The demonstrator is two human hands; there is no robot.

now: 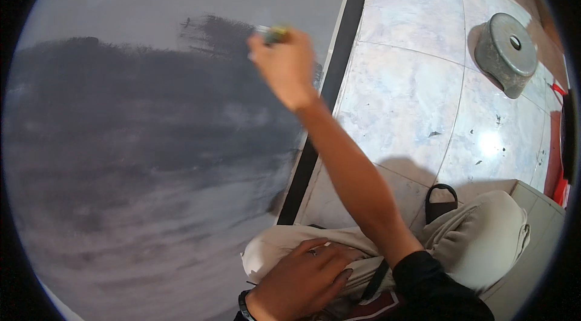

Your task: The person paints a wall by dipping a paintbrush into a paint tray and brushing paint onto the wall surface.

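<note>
Head view, right hand (289, 69) gripping a blurred yellow-green tool (276, 35) at its fingertips, over a grey panel (133, 103).

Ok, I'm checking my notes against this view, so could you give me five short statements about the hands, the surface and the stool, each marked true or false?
1. The right hand holds a small tool with some yellow on it. True.
2. The left hand wears a ring. True.
3. The left hand also grips a tool. False: it rests on the beige trousers.
4. The grey surface is one even shade. False: darker areas stand out against lighter grey.
5. The stool has a hole in its top. True.
</note>
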